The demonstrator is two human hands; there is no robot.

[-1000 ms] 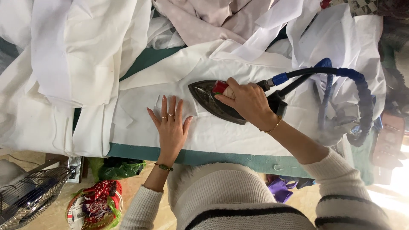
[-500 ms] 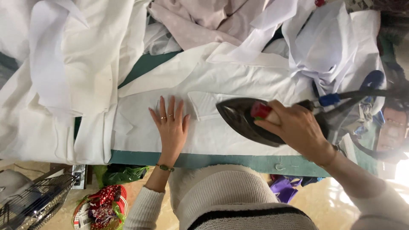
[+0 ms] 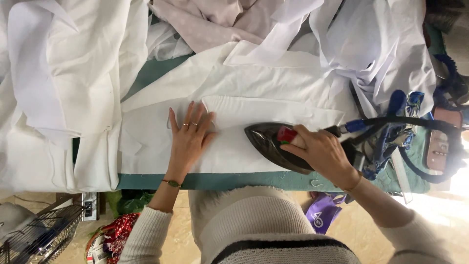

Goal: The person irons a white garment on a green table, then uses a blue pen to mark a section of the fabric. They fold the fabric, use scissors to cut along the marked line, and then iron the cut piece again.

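The person is standing at an ironing board (image 3: 161, 73) with a green cover, and a white garment (image 3: 254, 102) is lying spread across it.

The right hand (image 3: 320, 151) is gripping the iron (image 3: 273, 142), fingers wrapped tight around the handle, with the thumb lying beside a red button (image 3: 287, 134) at the handle's front. The iron is lying flat on the cloth, its long axis running across the board, and its pointed tip is aiming straight toward the left hand. A dark hose (image 3: 415, 122) with a blue fitting is trailing away from the heel of the iron, behind the right wrist.

The left hand (image 3: 189, 137) is resting palm down on the garment, fingers straight and slightly spread, gripping nothing and only pressing the cloth flat. Rings are showing on two fingers and a bracelet on the wrist. The fingertips are pointing away from the body, toward the far edge of the board.

The relation that matters is the gap between the two: the iron's tip is lying near the left thumb side, apart from it, with a strip of smooth white cloth between. A folded band of the garment (image 3: 254, 105) is running just beyond the left fingertips and alongside the iron's far edge, parallel to the iron's axis.

More white and pale pink fabric (image 3: 215, 19) is piled well beyond both hands. A wire basket (image 3: 34, 234) is sitting on the floor below the left elbow.
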